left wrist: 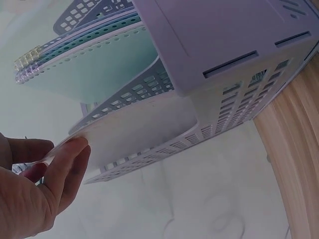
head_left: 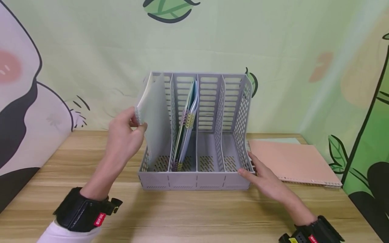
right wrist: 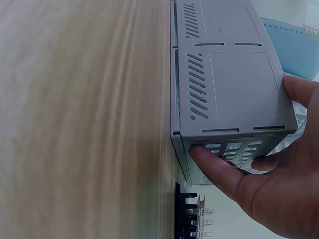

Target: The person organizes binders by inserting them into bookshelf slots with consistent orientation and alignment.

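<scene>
Desktop filing, seen from the head and both wrists. A lavender file organizer with four compartments stood near the middle of the back edge of the wooden tabletop. The left hand was clamped on a translucent notebook, its thumb and fingers pinching the ring-bound front edge; the notebook stood upright within the leftmost compartment, that edge projecting forward. The right hand gripped the organizer's right front corner, with the thumb at the front panel and the other fingers against the perforated side wall. In the second compartment from the left, slim ring-bound notebooks with yellow and purple rings leaned to the right. Near the tabletop's back right corner lay a pink notebook, overlapping a pale sheet. A printed green cloth hung behind the back edge.
</scene>
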A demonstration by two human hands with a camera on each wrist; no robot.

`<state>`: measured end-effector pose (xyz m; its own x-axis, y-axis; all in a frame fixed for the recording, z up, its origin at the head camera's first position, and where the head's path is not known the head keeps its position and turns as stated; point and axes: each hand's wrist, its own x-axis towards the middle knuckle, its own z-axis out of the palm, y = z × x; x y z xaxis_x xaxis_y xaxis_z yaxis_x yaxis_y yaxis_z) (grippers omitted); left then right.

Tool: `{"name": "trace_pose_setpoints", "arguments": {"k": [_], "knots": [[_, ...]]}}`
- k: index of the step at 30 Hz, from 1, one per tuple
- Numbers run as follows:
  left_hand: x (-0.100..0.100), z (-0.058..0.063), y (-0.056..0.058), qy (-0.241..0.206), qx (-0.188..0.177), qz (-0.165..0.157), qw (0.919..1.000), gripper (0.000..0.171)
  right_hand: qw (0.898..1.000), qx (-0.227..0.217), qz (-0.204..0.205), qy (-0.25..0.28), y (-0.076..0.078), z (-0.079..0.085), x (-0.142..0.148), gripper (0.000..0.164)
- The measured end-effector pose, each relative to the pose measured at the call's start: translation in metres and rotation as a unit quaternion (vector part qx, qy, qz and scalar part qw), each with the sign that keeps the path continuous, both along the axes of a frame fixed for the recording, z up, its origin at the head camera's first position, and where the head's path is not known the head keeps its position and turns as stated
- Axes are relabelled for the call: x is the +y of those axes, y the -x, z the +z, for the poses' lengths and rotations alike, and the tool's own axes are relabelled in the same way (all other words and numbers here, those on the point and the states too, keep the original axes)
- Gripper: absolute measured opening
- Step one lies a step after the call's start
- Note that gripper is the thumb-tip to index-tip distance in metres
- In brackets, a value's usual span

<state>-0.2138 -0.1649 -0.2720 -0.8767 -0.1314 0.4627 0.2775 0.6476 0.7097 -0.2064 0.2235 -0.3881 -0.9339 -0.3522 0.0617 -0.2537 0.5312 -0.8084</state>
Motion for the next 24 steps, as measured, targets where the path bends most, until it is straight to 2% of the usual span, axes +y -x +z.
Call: {"name": "trace_pose_setpoints", "arguments": {"k": [11, 17, 24], "knots": [[-0.002, -0.009, 0.005, -0.003, -0.013, -0.002, 0.9999, 0.028, 1.0, -0.002, 0.0, 0.0, 0.001, -0.001, 0.001, 0.08], [-0.001, -0.013, 0.006, 0.007, -0.008, -0.005, 0.9999, 0.006, 1.0, 0.0, 0.001, -0.001, 0.002, -0.002, 0.001, 0.08], [0.003, -0.016, 0.007, 0.025, -0.008, -0.004, 0.9996, 0.013, 1.0, -0.006, -0.008, -0.007, 0.002, -0.002, 0.002, 0.081]]}}
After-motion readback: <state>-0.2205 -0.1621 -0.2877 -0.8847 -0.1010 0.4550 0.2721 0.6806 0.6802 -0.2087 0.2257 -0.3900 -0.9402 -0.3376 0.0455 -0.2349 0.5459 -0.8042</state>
